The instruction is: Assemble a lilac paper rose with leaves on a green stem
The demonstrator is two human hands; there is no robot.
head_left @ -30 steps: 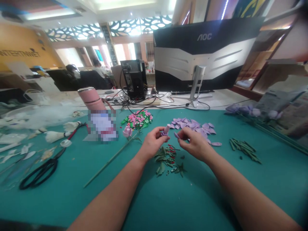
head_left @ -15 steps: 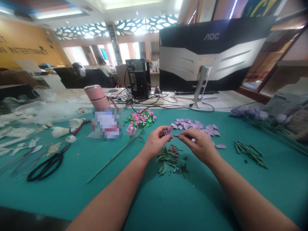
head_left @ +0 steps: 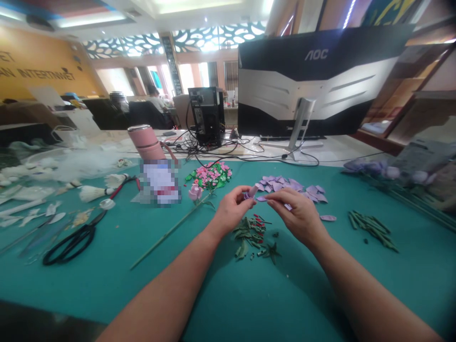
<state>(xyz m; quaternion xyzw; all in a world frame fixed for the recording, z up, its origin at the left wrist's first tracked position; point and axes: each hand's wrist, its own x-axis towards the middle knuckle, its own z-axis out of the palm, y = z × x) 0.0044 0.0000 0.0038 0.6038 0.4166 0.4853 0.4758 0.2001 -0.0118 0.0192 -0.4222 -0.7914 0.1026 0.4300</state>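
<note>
My left hand is closed on a small purple flower bud, held just above the teal mat. My right hand pinches a purple petal with thumb and forefinger, its tip right beside the bud. Below both hands lies a small heap of green leaves and red bits. Behind my right hand spreads a pile of loose purple petals. A finished pink flower on a long green stem lies left of my left hand.
Black scissors and white feathers lie at the left. A pink bottle and a heap of pink and green pieces sit behind. Green stem pieces lie at right. A monitor and cables stand at the back.
My right hand has moved left, bringing the petal from a small gap up against the bud in my left hand. The view shifted slightly left.
</note>
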